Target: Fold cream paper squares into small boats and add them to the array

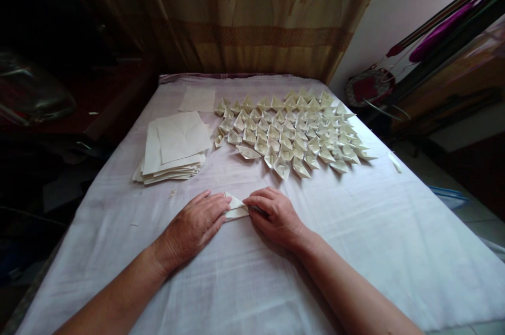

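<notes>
White folded paper (pixel 235 210), ends under left grip (pixel 199 215) and right grip (pixel 275 215)

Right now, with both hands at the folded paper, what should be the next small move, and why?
Perhaps the right hand should press down the crease at its end of the folded paper: its fingers are at that corner, while the left hand lies over the other end and could steady it.
</notes>
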`<state>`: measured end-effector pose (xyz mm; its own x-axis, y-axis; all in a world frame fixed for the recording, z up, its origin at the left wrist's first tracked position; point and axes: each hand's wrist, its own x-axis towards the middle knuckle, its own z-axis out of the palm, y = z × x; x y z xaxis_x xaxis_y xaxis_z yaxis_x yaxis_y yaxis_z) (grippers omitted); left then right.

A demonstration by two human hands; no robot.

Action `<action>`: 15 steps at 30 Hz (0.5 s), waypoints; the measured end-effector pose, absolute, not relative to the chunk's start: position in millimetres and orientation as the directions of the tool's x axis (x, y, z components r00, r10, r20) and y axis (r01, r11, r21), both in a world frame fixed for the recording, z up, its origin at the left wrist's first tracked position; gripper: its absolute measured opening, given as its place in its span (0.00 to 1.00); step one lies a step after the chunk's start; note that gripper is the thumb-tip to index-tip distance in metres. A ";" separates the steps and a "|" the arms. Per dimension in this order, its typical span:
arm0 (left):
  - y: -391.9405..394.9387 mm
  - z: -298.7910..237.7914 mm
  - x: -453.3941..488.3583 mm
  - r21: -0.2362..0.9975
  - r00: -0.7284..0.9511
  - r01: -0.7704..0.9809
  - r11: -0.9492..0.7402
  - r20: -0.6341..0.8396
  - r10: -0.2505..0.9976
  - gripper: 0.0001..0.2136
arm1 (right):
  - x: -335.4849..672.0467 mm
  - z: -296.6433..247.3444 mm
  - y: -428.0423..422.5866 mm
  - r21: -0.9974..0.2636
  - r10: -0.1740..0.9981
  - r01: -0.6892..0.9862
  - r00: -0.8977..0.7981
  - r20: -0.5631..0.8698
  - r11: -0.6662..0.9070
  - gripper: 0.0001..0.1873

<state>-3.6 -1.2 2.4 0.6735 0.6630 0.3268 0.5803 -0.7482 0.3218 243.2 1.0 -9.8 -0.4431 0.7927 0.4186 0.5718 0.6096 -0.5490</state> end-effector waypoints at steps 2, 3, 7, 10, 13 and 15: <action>-0.9 2.1 -3.8 0.333 0.672 0.584 -0.740 0.313 0.671 0.14 | 243.6 -9.1 0.9 -0.529 0.779 0.572 -0.464 0.421 0.627 0.12; -0.8 2.0 -3.8 0.336 0.672 0.585 -0.738 0.309 0.673 0.14 | 243.8 -8.4 0.8 -0.522 0.775 0.573 -0.472 0.419 0.631 0.12; -0.9 2.4 -3.6 0.343 0.667 0.587 -0.733 0.308 0.678 0.14 | 243.1 -3.6 0.3 -0.504 0.768 0.580 -0.513 0.384 0.639 0.09; -1.9 3.3 -3.8 0.352 0.664 0.595 -0.723 0.292 0.689 0.13 | 241.9 -1.3 0.1 -0.500 0.772 0.591 -0.522 0.361 0.633 0.09; -3.7 4.2 -3.9 0.361 0.673 0.591 -0.721 0.272 0.688 0.14 | 240.7 -1.3 0.0 -0.509 0.784 0.599 -0.508 0.356 0.618 0.09; -5.1 4.7 -3.3 0.357 0.675 0.590 -0.724 0.275 0.685 0.15 | 240.1 -1.6 -0.5 -0.514 0.786 0.596 -0.500 0.363 0.617 0.09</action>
<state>-3.3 -5.1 4.7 0.6745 0.6852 0.2747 0.5900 -0.7240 0.3573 240.1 -0.5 -1.6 -0.5001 0.7861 0.3632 0.5965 0.6167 -0.5137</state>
